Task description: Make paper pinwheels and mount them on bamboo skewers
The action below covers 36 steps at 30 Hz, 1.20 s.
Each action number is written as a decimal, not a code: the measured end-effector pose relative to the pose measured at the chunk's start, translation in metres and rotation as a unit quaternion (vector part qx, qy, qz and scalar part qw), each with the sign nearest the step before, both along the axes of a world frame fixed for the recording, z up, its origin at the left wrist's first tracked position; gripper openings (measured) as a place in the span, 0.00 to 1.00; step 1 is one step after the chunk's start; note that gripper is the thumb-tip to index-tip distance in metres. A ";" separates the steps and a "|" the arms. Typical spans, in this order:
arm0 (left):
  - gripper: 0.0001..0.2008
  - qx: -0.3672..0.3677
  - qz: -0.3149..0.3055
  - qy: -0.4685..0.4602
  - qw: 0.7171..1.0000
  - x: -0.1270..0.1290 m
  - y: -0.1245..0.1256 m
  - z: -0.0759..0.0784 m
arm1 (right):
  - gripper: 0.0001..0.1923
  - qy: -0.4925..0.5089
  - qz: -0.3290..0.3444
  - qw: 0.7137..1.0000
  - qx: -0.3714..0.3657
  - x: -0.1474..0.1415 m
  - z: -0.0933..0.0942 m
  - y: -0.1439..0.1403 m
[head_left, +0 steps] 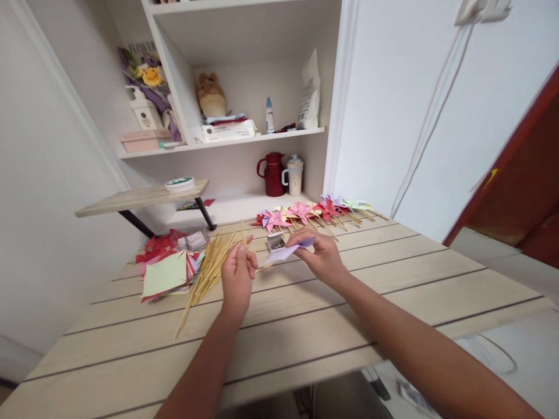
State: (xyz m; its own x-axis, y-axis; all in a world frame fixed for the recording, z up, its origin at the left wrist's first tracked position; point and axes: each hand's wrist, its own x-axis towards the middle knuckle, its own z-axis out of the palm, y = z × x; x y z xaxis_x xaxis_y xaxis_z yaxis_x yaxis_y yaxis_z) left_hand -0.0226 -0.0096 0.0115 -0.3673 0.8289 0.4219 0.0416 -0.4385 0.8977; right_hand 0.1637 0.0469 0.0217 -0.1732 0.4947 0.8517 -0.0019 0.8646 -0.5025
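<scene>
My left hand holds a thin wooden stick upright over the table. My right hand pinches a folded lavender paper piece, a little to the right of the left hand. Just behind the paper stands a small open box of pins. A loose pile of wooden sticks lies left of my left hand. A stack of coloured paper squares sits further left. A row of finished paper pinwheels lies along the far edge of the table.
Behind the table is a white shelf unit holding a red jug, a cup, a plush toy, a white bag and bottles. A small wooden riser stands at the back left. A red door is at the right.
</scene>
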 end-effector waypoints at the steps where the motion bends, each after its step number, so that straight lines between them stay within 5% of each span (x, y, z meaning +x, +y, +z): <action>1: 0.24 -0.002 0.001 0.001 1.000 0.000 0.000 0.000 | 0.02 -0.001 0.001 1.000 0.000 0.000 0.000 0.000; 7: 0.22 -0.026 0.074 0.092 0.993 -0.011 0.002 -0.002 | 0.02 0.000 0.000 1.000 0.004 0.000 0.001 0.000; 11: 0.16 -0.035 0.306 0.293 0.905 -0.038 0.007 -0.003 | 0.02 0.001 -0.004 1.000 -0.001 0.000 0.000 0.000; 14: 0.14 -0.096 0.421 0.337 0.837 -0.058 0.007 0.000 | 0.02 -0.001 0.001 1.000 -0.005 0.000 0.000 0.000; 19: 0.11 -0.084 0.460 0.308 0.829 -0.070 0.003 0.006 | 0.02 -0.007 0.008 1.000 -0.003 0.000 0.000 -0.001; 22: 0.13 0.002 0.397 0.231 0.888 -0.061 0.001 0.009 | 0.02 -0.006 0.006 1.000 -0.006 -0.001 0.001 -0.002; 27: 0.14 0.027 0.128 0.083 0.988 -0.029 -0.006 0.013 | 0.03 -0.001 0.012 1.000 0.018 -0.001 0.005 -0.007; 31: 0.15 -0.018 -0.032 0.039 0.999 -0.010 -0.010 0.012 | 0.04 -0.005 0.020 0.999 0.048 0.001 0.012 -0.014; 36: 0.15 -0.057 -0.094 0.019 0.994 0.006 -0.012 0.007 | 0.05 0.008 0.031 0.996 0.078 0.005 0.020 -0.021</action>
State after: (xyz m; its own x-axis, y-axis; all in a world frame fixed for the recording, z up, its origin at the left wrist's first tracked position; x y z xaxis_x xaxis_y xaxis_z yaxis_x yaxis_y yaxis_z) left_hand -0.0167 -0.0221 0.0189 -0.1870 0.9242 0.3329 0.0037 -0.3383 0.9410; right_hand 0.1684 0.0260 0.0418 -0.1863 0.3451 0.9199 -0.0651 0.9299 -0.3620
